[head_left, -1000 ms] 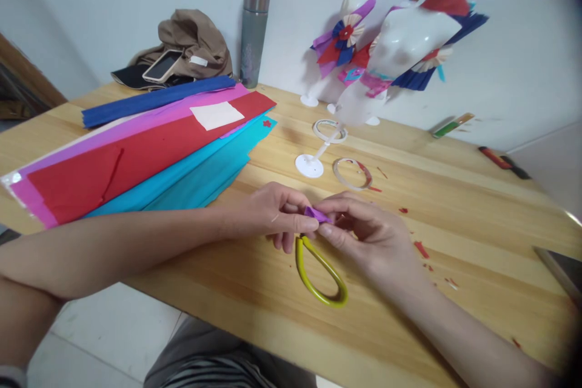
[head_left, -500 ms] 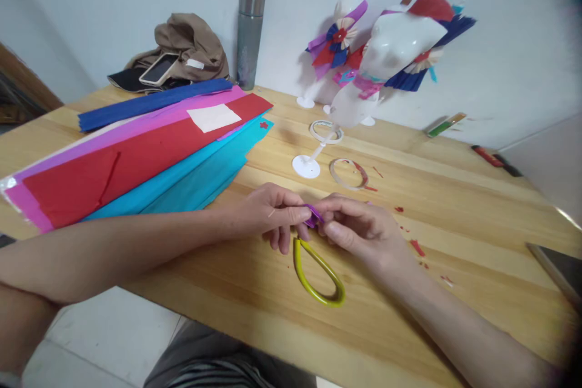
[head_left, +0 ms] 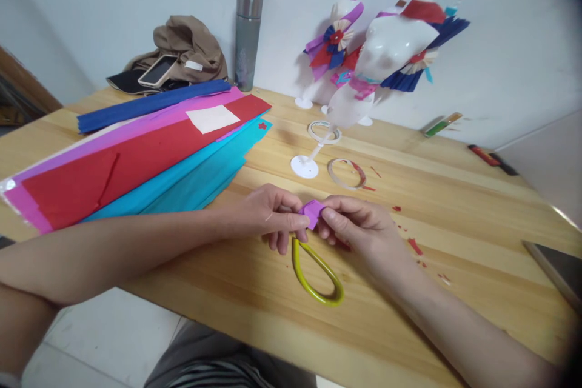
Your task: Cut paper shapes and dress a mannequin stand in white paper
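Between my two hands is a small folded piece of purple paper (head_left: pixel 313 213), a flat face of it turned up. My left hand (head_left: pixel 278 216) pinches its left side, thumb on top. The fingers of my right hand (head_left: pixel 352 221) grip its right edge. Just below them on the table lies a yellow loop handle (head_left: pixel 318 276); its upper part is hidden under my hands, so I cannot tell what it belongs to. Something red shows partly beneath my right fingers.
Coloured crepe paper sheets (head_left: pixel 150 160) lie at left. Behind stand a flask (head_left: pixel 248 36), a cap (head_left: pixel 186 48) with a phone (head_left: pixel 157 70), and decorated white balloons (head_left: pixel 393 48) on stands. Tape rolls (head_left: pixel 346 174) and red scraps (head_left: pixel 414 247) lie at centre and right.
The purple paper, edge-on and bunched before, now shows a flat folded face between my fingers. Both hands stay in nearly the same place. The whole view has shifted slightly.
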`<action>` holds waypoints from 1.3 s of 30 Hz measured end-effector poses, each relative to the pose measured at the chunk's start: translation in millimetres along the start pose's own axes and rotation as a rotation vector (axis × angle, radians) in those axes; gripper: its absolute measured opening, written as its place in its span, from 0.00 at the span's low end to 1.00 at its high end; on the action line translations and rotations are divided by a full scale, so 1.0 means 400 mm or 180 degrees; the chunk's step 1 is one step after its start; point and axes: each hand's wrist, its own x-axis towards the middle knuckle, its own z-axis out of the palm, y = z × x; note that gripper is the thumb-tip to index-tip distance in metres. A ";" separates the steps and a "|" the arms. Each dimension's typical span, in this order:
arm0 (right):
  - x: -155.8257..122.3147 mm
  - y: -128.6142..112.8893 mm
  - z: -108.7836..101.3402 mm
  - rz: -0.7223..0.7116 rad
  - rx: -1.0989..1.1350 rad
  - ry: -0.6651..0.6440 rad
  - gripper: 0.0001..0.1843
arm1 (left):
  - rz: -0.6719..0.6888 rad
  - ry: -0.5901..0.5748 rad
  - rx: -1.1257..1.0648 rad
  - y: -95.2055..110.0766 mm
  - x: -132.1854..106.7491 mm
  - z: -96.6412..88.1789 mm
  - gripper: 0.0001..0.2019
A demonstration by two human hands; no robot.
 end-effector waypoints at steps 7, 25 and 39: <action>0.001 0.009 0.007 -0.0081 -0.0105 0.0026 0.21 | -0.0115 0.0221 0.0062 0.012 -0.002 0.006 0.15; -0.004 0.000 0.011 -0.0209 -0.0165 -0.0006 0.20 | -0.0229 0.0364 -0.0003 0.010 0.004 0.017 0.07; -0.008 -0.008 0.021 -0.0042 -0.0074 -0.0042 0.21 | -0.0293 0.0456 -0.0054 0.009 0.006 0.026 0.07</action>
